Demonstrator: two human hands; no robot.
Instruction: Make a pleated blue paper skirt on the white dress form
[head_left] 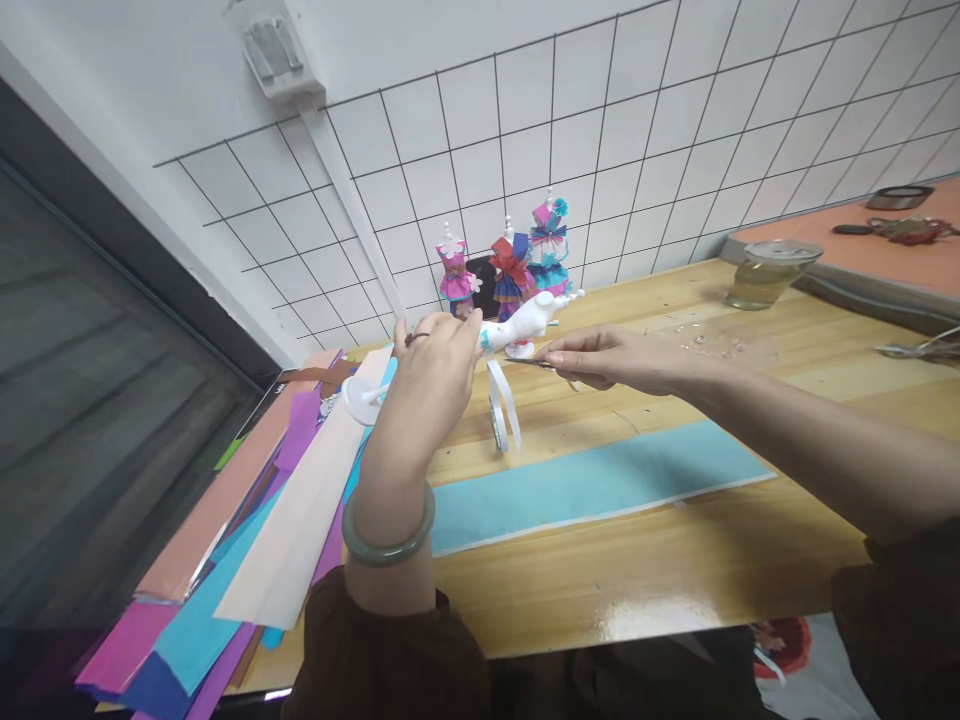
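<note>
My left hand [435, 375] is closed around a small white dress-form mannequin [529, 318], tipped on its side. The mannequin's round white base [361, 402] sticks out to the left of the wrist, and a bit of light blue shows at its body by my fingers. In my right hand [596, 358] a thin, dark, pointed tool [527, 361] is pinched, its tip toward the left; its exact kind does not show. Below the mannequin, a narrow roll of white tape [498, 425] stands on edge with a loose strip [508, 395] curving up.
A light blue paper strip [600, 480] lies across the wooden table [600, 590]. Coloured paper sheets [292, 500] pile up at left. Dressed mannequins [550, 250] stand by the gridded wall. Toward the right are small clear beads [709, 342] and a lidded glass cup [769, 278].
</note>
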